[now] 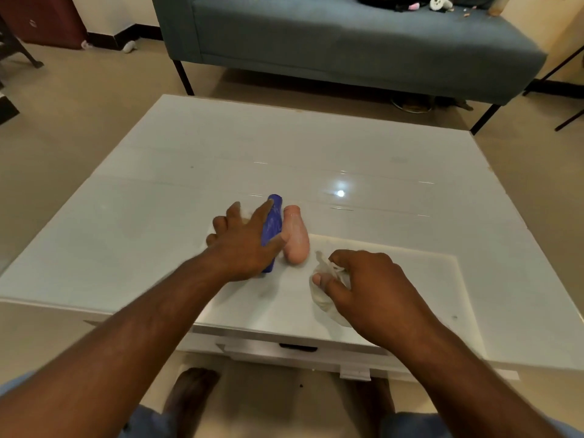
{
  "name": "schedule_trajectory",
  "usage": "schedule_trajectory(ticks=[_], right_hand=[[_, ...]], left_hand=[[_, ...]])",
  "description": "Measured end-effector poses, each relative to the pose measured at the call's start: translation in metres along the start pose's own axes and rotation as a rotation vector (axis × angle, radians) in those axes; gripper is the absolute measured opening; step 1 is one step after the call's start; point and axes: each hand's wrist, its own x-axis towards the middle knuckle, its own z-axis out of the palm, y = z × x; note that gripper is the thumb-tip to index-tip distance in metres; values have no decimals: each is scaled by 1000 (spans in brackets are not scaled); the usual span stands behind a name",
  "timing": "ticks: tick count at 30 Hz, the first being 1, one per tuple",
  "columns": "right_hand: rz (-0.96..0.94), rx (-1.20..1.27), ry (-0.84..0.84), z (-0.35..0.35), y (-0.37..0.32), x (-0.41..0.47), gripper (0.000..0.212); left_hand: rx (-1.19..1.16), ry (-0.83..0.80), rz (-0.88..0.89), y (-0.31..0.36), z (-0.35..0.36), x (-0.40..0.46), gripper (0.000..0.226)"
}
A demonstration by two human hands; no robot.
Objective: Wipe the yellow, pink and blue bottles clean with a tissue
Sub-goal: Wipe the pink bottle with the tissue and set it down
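White table (379, 147), blue bottle (272, 222) under left hand (243, 245)

No legible text, label, brand or number anywhere, the bottles' surfaces too blurred.

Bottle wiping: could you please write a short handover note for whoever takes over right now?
Left hand: fingers spread, lying over the blue bottle, not gripping it.
Right hand: holds the crumpled tissue on the white table.
Blue bottle and pink bottle lie side by side, touching, mid-table. The yellow bottle is not visible, possibly under the left hand.
Done: cannot tell which bottles are clean.
Left: locate the yellow bottle, wipe any that are unwiped.
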Motion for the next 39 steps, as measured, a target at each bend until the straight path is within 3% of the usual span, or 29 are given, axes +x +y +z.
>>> schedule_trajectory(ticks=[9,16,20,26,35,39], right_hand=[[72,-78,-63,-1,1,6,40],[82,16,26,-14,7,14,44],[11,73,40,-3,8,27,47],[54,95,-24,14,1,37,48],[119,60,30,28,3,51,32],[183,65,-25,19,3,45,31]], left_hand=[[-17,-21,-1,28,9,-8,90],[193,-33,5,9,-18,-24,125],[172,-77,18,1,-24,-34,137],[134,54,-2,-2,-27,-26,136],[71,67,79,2,-22,-32,133],[24,101,114,9,-22,-36,126]])
